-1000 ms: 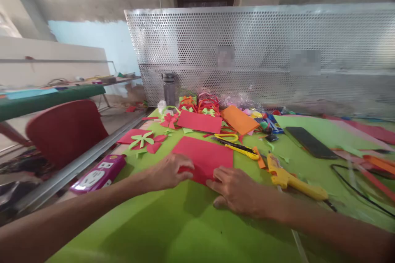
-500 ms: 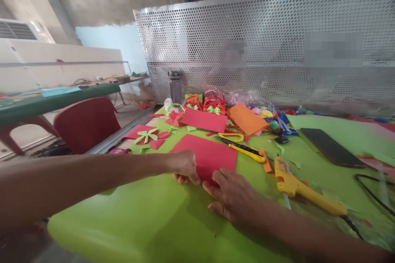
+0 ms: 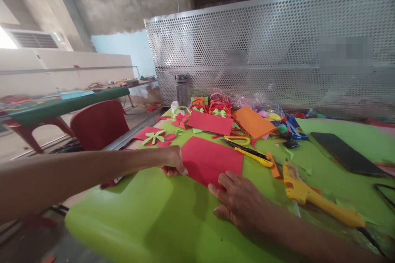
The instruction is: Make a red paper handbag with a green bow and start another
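A red sheet of paper (image 3: pixel 210 156), which looks folded, lies on the light green tabletop (image 3: pixel 123 218). My left hand (image 3: pixel 173 161) is closed at its left corner, thumb along the paper's edge and the other fingers curled under. My right hand (image 3: pixel 237 197) rests on the near edge with its fingers stretched out and the thumb apart on the tabletop. Just beyond the sheet are yellow-handled scissors (image 3: pixel 237 140) and a yellow and black cutter knife (image 3: pixel 254 155). A yellow glue gun (image 3: pixel 321 199) lies to the right of my right hand.
Behind the sheet lie another red paper piece (image 3: pixel 210 122), an orange paper (image 3: pixel 253 122), cut paper flowers (image 3: pixel 154 136) and small red baskets (image 3: pixel 219 107). A dark bottle (image 3: pixel 182 90) stands near the perforated metal panel (image 3: pixel 262 49). At right lies a black phone (image 3: pixel 345 153); a red chair (image 3: pixel 100 125) stands left.
My left hand has slid left along the near edge of the red paper to its corner. My right hand stays at the near edge. The view has shifted slightly.
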Demonstrator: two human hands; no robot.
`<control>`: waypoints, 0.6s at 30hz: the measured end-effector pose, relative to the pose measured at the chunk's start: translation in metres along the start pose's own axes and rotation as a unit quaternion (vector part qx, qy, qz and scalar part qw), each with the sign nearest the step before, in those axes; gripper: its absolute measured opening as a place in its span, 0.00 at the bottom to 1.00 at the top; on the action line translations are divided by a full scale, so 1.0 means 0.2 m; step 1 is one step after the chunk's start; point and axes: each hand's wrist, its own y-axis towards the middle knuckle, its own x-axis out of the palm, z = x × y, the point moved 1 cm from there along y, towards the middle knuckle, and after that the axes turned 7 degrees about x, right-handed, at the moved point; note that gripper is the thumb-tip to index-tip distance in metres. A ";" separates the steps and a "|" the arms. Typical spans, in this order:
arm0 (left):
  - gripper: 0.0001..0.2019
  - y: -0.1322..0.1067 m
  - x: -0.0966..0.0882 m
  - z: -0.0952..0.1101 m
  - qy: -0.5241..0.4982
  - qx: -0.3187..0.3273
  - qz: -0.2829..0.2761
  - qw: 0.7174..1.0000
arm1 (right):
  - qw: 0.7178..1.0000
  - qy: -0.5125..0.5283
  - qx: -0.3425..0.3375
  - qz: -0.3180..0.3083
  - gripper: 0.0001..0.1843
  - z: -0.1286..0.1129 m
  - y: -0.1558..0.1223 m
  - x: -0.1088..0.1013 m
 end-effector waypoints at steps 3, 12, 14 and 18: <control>0.11 -0.03 -0.05 -0.06 -0.004 -0.050 0.017 0.999 | 1.000 -0.001 -0.003 0.006 0.24 0.00 0.00 0.01; 0.17 -0.13 -0.13 -0.11 -0.028 -0.091 0.099 0.991 | 1.000 0.005 -0.013 0.019 0.24 0.01 0.00 0.03; 0.13 -0.14 -0.14 -0.11 -0.021 -0.104 0.095 0.990 | 1.000 0.004 -0.013 0.020 0.24 0.01 0.00 0.03; 0.10 -0.16 -0.13 -0.11 -0.008 -0.129 0.075 0.989 | 1.000 -0.002 -0.012 0.015 0.24 0.01 0.01 0.02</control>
